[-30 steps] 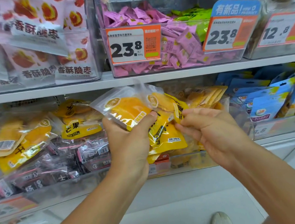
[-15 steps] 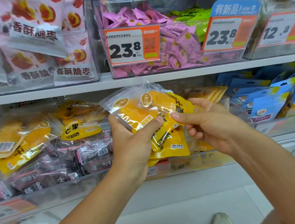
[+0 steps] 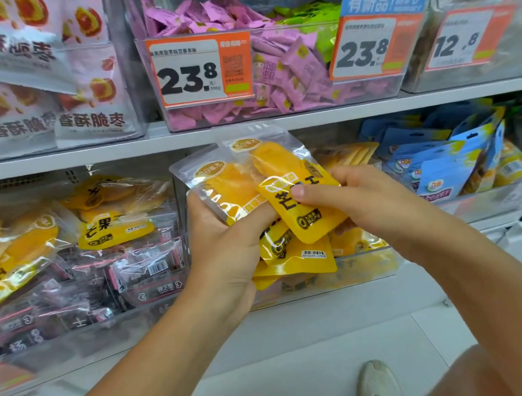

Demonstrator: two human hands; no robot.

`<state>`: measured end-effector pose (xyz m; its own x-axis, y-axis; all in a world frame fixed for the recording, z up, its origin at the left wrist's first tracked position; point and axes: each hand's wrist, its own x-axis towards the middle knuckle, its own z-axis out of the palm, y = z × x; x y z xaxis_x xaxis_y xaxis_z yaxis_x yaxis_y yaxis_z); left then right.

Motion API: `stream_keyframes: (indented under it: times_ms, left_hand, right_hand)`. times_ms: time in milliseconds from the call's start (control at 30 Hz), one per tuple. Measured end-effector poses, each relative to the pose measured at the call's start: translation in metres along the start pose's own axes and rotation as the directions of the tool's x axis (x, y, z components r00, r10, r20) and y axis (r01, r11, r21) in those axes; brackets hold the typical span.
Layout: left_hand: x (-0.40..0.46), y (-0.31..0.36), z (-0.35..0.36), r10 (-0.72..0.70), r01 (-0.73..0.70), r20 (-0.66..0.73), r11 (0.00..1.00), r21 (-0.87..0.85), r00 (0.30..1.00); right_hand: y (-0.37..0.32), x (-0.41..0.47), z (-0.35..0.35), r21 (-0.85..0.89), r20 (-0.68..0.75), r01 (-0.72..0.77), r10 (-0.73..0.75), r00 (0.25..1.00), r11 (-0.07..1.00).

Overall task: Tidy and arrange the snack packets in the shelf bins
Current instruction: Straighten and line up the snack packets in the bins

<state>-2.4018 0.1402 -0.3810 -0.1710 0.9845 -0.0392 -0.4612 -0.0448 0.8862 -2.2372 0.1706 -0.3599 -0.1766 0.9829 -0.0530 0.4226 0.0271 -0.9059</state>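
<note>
Several mango packets (image 3: 273, 203) sit fanned in my left hand (image 3: 222, 244), thumb clamped across them, in front of the middle bin (image 3: 368, 270). My right hand (image 3: 360, 199) pinches the top packet, I judge to square the stack before binning it.

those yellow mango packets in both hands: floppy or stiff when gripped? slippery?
Probably floppy: the yellow mango packets are thin film pouches that fan out and droop below the left hand. Likely slippery: the glossy film shows glare, and the stack is splayed rather than aligned. Probably light, since the right hand pinches one by thumb and fingers alone.
</note>
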Motion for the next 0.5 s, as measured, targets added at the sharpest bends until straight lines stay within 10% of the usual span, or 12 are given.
stream_keyframes:
  times_ms: [500]
  left_hand:
    - [0.007, -0.014, 0.044, -0.09, 0.093, 0.157, 0.996, -0.01, 0.983]
  right_hand:
    - [0.015, -0.012, -0.019, 0.398, 0.146, 0.013, -0.078, 0.986, 0.917]
